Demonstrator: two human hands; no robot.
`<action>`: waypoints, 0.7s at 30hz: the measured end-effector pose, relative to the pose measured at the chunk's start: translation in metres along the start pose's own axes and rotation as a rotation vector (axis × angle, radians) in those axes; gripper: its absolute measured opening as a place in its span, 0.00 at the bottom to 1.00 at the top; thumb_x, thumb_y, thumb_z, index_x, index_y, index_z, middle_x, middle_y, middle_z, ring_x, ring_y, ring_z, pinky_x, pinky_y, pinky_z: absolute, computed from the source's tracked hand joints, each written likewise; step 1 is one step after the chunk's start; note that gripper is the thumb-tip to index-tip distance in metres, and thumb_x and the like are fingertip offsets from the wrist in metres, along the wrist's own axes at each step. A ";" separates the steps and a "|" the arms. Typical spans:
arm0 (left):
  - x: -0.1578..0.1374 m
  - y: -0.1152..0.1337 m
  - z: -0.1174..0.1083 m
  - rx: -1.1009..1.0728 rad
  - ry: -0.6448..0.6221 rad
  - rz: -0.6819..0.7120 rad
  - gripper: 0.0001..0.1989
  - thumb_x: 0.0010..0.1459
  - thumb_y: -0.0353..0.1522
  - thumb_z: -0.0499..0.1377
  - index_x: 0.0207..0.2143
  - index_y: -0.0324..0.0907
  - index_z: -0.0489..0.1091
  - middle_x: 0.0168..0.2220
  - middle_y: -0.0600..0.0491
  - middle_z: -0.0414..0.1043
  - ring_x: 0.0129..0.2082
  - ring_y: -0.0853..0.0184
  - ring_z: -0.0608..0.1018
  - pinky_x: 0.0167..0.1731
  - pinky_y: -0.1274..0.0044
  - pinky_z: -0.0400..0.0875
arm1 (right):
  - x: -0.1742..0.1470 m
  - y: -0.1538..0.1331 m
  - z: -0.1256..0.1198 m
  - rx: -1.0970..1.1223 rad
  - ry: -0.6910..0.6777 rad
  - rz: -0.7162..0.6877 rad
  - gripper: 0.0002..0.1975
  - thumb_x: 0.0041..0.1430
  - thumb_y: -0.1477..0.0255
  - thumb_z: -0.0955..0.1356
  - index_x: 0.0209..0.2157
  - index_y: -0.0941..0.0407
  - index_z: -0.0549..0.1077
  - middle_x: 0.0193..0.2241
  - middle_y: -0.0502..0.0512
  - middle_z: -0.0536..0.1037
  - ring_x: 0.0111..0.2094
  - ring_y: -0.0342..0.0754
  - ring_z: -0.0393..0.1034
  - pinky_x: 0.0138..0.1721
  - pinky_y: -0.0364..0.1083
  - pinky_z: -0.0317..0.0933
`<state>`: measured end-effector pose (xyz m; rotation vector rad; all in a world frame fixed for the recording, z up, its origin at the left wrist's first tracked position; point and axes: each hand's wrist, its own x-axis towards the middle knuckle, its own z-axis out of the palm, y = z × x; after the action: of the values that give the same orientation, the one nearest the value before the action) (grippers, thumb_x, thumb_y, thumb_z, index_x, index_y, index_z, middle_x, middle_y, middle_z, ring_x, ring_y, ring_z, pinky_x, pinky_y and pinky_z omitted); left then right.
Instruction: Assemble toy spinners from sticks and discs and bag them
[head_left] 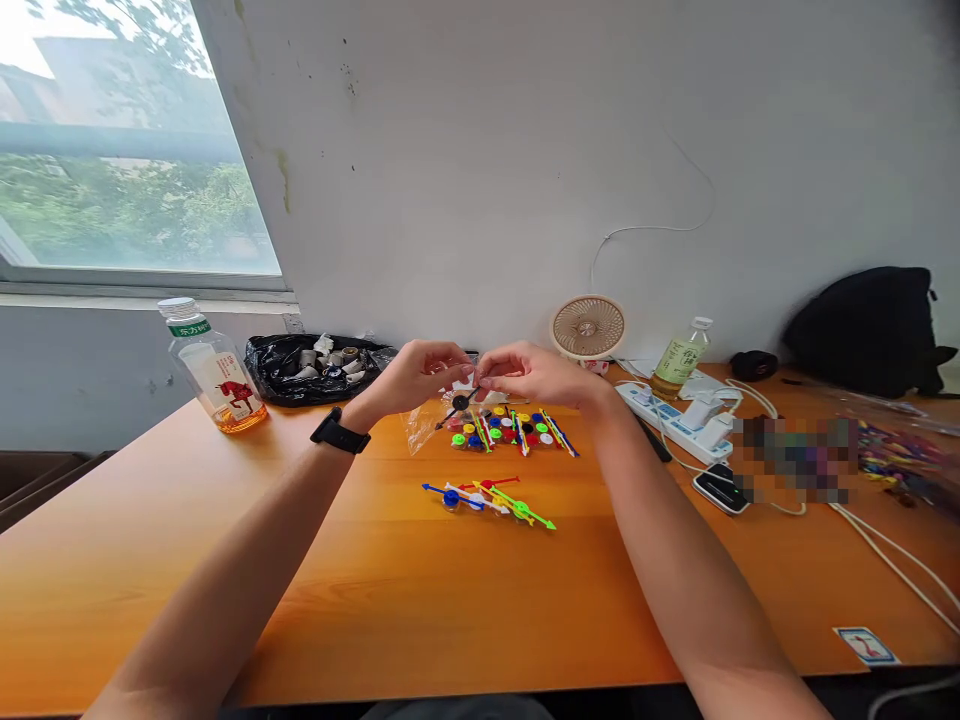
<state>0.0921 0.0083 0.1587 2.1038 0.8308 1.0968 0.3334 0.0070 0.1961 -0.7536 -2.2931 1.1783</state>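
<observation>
Two hands [420,378] [534,374] meet at one black spinner [460,403]

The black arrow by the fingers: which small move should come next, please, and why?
Probably lower the black arrow beside the nearer coloured arrows on the table: it has a round centre like theirs, while the left hand and right hand meet near its upper end.

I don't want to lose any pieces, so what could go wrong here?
The black arrow spinner could slip from the fingers and drop among the colored discs. The clear plastic bag close by might snag it. The colorful arrow spinners in front overlap, so a knock might scatter them.
</observation>
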 end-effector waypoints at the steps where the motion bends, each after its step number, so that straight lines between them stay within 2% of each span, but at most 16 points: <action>1: 0.000 0.000 -0.001 0.034 0.037 0.014 0.14 0.64 0.43 0.64 0.38 0.40 0.79 0.31 0.51 0.78 0.26 0.72 0.75 0.27 0.80 0.71 | 0.000 0.001 -0.001 0.011 -0.009 -0.008 0.14 0.61 0.59 0.74 0.40 0.55 0.81 0.39 0.56 0.84 0.46 0.53 0.78 0.51 0.49 0.67; 5: -0.001 0.004 0.000 0.178 0.145 0.064 0.14 0.66 0.43 0.62 0.39 0.41 0.78 0.31 0.53 0.77 0.23 0.73 0.72 0.23 0.81 0.66 | 0.000 0.007 -0.003 0.097 -0.069 -0.021 0.16 0.61 0.58 0.75 0.44 0.56 0.82 0.42 0.57 0.84 0.49 0.53 0.77 0.54 0.50 0.67; 8: -0.002 0.012 0.003 0.287 0.157 0.116 0.14 0.68 0.42 0.60 0.40 0.42 0.78 0.32 0.54 0.78 0.23 0.74 0.71 0.23 0.81 0.64 | 0.001 0.009 -0.001 0.174 -0.132 -0.002 0.19 0.59 0.58 0.77 0.46 0.57 0.82 0.42 0.58 0.84 0.48 0.53 0.77 0.53 0.51 0.68; 10: -0.004 0.018 0.003 0.375 0.145 0.131 0.14 0.69 0.42 0.59 0.42 0.43 0.78 0.32 0.54 0.78 0.22 0.75 0.70 0.23 0.81 0.63 | 0.003 0.009 0.001 0.168 -0.124 -0.006 0.20 0.58 0.57 0.77 0.44 0.57 0.83 0.41 0.58 0.84 0.46 0.53 0.77 0.52 0.51 0.69; 12: -0.006 0.021 -0.001 0.448 0.116 0.115 0.17 0.66 0.45 0.62 0.49 0.44 0.76 0.32 0.55 0.79 0.22 0.74 0.71 0.24 0.81 0.63 | 0.003 0.008 0.000 0.108 -0.056 -0.028 0.18 0.58 0.57 0.77 0.42 0.57 0.83 0.40 0.57 0.84 0.45 0.52 0.77 0.51 0.50 0.69; 14: -0.008 0.021 -0.010 0.455 0.069 0.065 0.29 0.59 0.47 0.68 0.58 0.45 0.71 0.32 0.55 0.80 0.22 0.73 0.73 0.24 0.80 0.64 | 0.001 0.006 -0.005 0.049 0.051 -0.051 0.18 0.59 0.57 0.76 0.41 0.57 0.83 0.39 0.57 0.84 0.44 0.52 0.77 0.51 0.51 0.69; 17: -0.010 0.012 -0.026 0.308 0.016 -0.041 0.46 0.49 0.47 0.74 0.66 0.44 0.63 0.31 0.54 0.81 0.23 0.70 0.76 0.23 0.80 0.66 | -0.005 0.003 -0.014 0.009 0.238 -0.084 0.17 0.58 0.57 0.76 0.41 0.56 0.83 0.38 0.57 0.85 0.43 0.53 0.78 0.51 0.52 0.70; 19: -0.010 0.004 -0.034 0.152 0.139 -0.093 0.46 0.50 0.46 0.75 0.67 0.43 0.62 0.32 0.52 0.82 0.24 0.69 0.77 0.23 0.80 0.67 | -0.008 0.003 -0.020 0.006 0.380 -0.129 0.17 0.58 0.56 0.77 0.40 0.55 0.83 0.39 0.57 0.85 0.44 0.54 0.79 0.52 0.53 0.70; 21: -0.008 -0.002 -0.035 -0.005 0.292 -0.132 0.39 0.55 0.47 0.71 0.64 0.42 0.66 0.36 0.48 0.82 0.26 0.69 0.79 0.23 0.81 0.67 | -0.008 0.004 -0.022 0.010 0.523 -0.190 0.18 0.58 0.55 0.76 0.41 0.54 0.83 0.40 0.57 0.85 0.46 0.55 0.79 0.55 0.54 0.70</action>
<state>0.0578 0.0118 0.1699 1.8798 1.0858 1.3501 0.3541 0.0169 0.2036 -0.7196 -1.8721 0.7907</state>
